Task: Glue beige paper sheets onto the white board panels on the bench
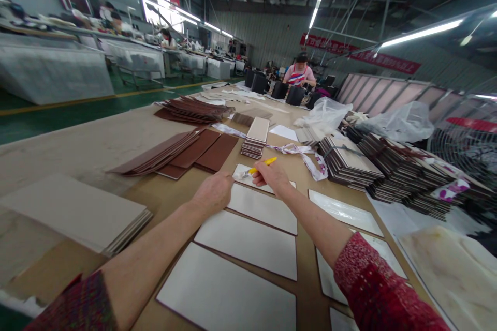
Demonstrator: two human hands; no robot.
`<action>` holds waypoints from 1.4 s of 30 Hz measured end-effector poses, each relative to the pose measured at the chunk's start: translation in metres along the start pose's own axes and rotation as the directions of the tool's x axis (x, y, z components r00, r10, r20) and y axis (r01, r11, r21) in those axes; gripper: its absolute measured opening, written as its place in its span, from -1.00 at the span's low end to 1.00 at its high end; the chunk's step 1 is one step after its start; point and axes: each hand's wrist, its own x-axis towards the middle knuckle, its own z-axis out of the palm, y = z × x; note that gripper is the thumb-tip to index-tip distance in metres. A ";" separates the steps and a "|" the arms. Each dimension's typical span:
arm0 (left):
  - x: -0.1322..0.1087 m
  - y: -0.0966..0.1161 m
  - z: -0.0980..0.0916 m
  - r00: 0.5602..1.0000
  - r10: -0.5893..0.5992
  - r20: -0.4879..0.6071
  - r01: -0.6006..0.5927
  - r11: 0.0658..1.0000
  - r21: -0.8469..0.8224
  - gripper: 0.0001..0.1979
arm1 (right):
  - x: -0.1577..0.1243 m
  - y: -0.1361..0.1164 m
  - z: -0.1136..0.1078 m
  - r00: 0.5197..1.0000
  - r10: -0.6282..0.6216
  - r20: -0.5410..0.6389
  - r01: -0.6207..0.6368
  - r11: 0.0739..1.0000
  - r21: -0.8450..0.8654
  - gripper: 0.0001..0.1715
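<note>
My right hand (273,176) is closed around a yellow utility knife (259,166), its tip resting on the farthest white rectangular panel (243,174) of a row. My left hand (213,192) is curled, knuckles up, pressing at that panel's near left corner. Several more white panels (248,240) with brown borders lie flat in two rows on the brown cardboard table (174,189) toward me.
Brown sheets (182,152) fan out at left, grey boards (73,209) lie nearer. A small stack of panels (256,137) stands beyond the hands, and large dark stacks (388,165) plus plastic bags (396,121) fill the right. A person in pink (298,73) works at the far end.
</note>
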 end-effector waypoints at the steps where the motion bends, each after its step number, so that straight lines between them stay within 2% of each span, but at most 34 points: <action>1: -0.001 0.000 0.000 1.000 0.000 -0.001 0.000 1.000 0.002 -0.75 | 0.001 0.000 -0.002 1.000 0.003 -0.002 -0.003 1.000 -0.023 -0.81; 9: -0.002 0.001 0.000 1.000 0.013 -0.007 -0.013 1.000 0.016 -0.75 | -0.004 0.003 -0.041 0.999 0.037 -0.009 -0.038 0.987 -0.156 -0.82; 18: -0.003 -0.001 0.001 0.999 0.052 -0.008 -0.051 0.998 0.032 -0.77 | -0.028 0.020 -0.097 0.989 0.091 -0.118 -0.113 0.975 -0.190 -0.87; 24: -0.002 -0.002 0.004 0.997 0.078 -0.018 -0.077 0.996 0.039 -0.74 | -0.043 0.027 -0.126 0.979 0.093 -0.183 -0.129 0.972 -0.196 -0.85; 32: -0.003 0.001 0.000 0.997 0.073 -0.008 -0.072 0.996 0.054 -0.73 | -0.056 0.027 -0.144 0.968 0.094 -0.231 -0.146 0.964 -0.222 -0.80; 36: -0.003 0.001 -0.001 0.997 0.074 0.002 -0.074 0.996 0.053 -0.72 | -0.055 0.025 -0.149 0.967 0.061 -0.247 -0.120 0.965 -0.231 -0.84; 39: -0.002 0.000 0.000 0.998 0.069 -0.006 -0.068 0.996 0.053 -0.72 | -0.053 0.020 -0.146 0.968 0.030 -0.249 -0.095 0.964 -0.250 -0.87; 42: -0.002 0.001 0.000 0.998 0.065 -0.010 -0.065 0.996 0.053 -0.73 | -0.049 0.014 -0.134 0.978 0.011 -0.211 -0.074 0.953 -0.294 -0.85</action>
